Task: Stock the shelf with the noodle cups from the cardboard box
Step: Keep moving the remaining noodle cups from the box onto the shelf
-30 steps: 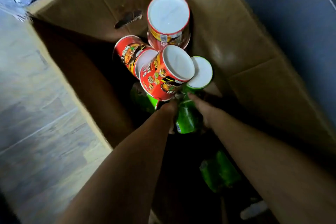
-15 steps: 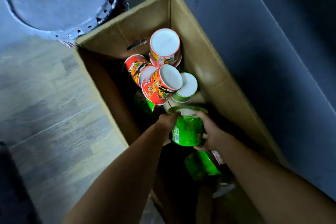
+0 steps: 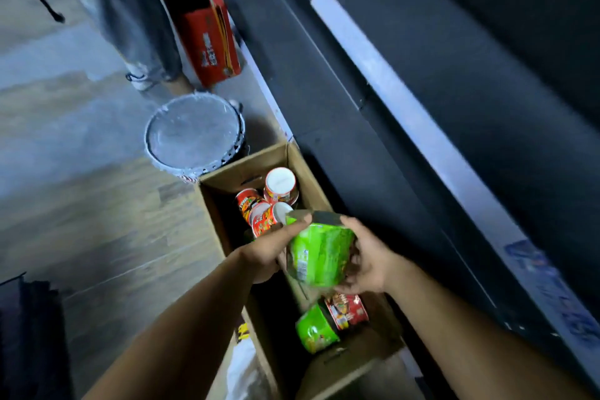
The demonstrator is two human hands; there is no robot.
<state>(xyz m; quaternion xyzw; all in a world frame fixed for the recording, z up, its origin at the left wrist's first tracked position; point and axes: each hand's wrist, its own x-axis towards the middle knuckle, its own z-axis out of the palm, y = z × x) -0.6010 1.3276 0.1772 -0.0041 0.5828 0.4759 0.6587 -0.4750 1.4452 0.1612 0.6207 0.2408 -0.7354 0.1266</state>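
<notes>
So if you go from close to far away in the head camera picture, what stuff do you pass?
Green cup lying in the box → green cup held in both hands → red cups at the box's far end → paint-splashed bucket → red carton on the floor.

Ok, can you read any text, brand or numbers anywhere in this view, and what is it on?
No text is legible; all print is blurred.
Green noodle cup gripped by left hand and right hand: white label patch, unreadable.
Red noodle cups in the cardboard box: print blurred.
Red carton: white lettering, unreadable.
</notes>
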